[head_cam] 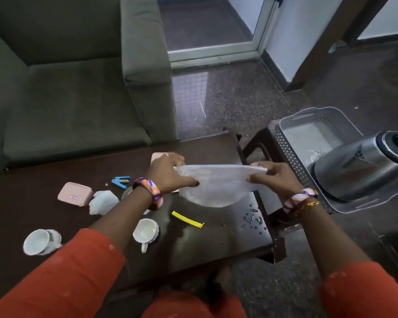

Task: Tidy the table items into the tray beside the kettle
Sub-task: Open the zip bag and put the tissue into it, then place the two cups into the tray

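Both my hands hold a clear plastic bag above the right part of the dark table. My left hand grips its left edge and my right hand grips its right edge. The grey perforated tray sits to the right on a stool, with a steel kettle standing in its near end. On the table lie a pink case, a blue stapler, crumpled white tissue, a yellow clip, and two white cups.
A green sofa stands behind the table. Small dark beads and pins are scattered at the table's right edge. A pinkish flat object peeks out behind my left hand. A glass door is at the back.
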